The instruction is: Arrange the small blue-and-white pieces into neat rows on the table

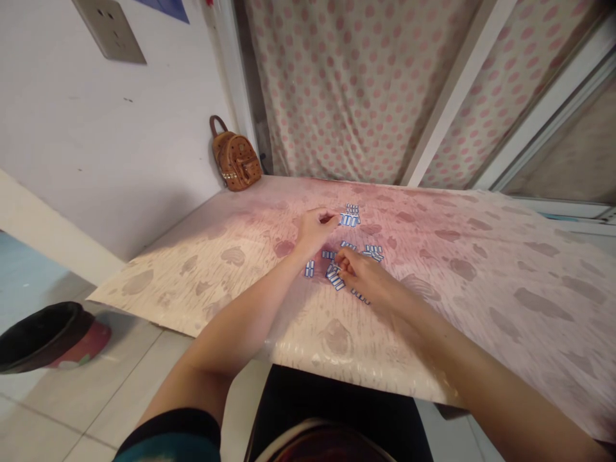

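Small flat white pieces with blue edges lie in groups on the table; their kind is too small to make out. My left hand (315,228) is closed, thumb and fingers brought together at the left edge of the far group of pieces (350,219). Whatever it may pinch is hidden. Nearer to me, my right hand (362,273) is closed too, its bent fingertips over the near group of pieces (335,278). I cannot see what sits between them. A separate pair of pieces (309,268) lies left of that group, and more pieces (373,252) lie just beyond the right hand.
A patterned cover lies over the table (231,295). At its back left corner stands a small brown backpack (238,160) against the wall. A dotted curtain (337,90) hangs behind the table. A dark-rimmed bin (79,343) stands on the floor at left.
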Available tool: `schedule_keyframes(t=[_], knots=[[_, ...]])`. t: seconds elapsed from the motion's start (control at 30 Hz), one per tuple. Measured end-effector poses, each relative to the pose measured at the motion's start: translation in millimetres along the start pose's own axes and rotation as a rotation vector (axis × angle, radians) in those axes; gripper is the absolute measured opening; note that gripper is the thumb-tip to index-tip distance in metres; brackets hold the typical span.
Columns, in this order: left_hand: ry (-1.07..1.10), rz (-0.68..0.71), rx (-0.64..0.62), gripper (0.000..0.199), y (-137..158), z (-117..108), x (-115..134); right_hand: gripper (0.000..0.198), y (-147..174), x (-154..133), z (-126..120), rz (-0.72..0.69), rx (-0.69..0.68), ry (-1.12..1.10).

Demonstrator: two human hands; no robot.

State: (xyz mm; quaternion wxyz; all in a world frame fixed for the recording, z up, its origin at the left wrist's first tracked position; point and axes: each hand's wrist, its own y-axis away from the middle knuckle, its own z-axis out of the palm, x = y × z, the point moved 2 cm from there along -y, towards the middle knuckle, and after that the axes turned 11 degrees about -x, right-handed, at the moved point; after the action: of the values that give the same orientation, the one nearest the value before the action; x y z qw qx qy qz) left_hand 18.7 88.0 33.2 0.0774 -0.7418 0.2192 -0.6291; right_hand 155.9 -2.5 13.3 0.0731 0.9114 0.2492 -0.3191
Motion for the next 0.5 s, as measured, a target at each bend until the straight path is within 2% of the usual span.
schedule_keyframes(t=[0.17,0.3,0.5], knots=[[0.006,-0.02,-0.004,0.011,0.7,0.4,1.5,0.006,-3.1,21.2,-15.7,0.041,0.075,0.032],[-0.002,-0.031,-0.004,0.01,1.3,0.7,1.1,0.01,-3.0,33.0,-27.9,0.081,0.208,0.062],[-0.016,-0.027,-0.039,0.012,1.7,2.0,-4.0,0.018,1.5,32.3,-47.9,0.008,0.438,-0.008]])
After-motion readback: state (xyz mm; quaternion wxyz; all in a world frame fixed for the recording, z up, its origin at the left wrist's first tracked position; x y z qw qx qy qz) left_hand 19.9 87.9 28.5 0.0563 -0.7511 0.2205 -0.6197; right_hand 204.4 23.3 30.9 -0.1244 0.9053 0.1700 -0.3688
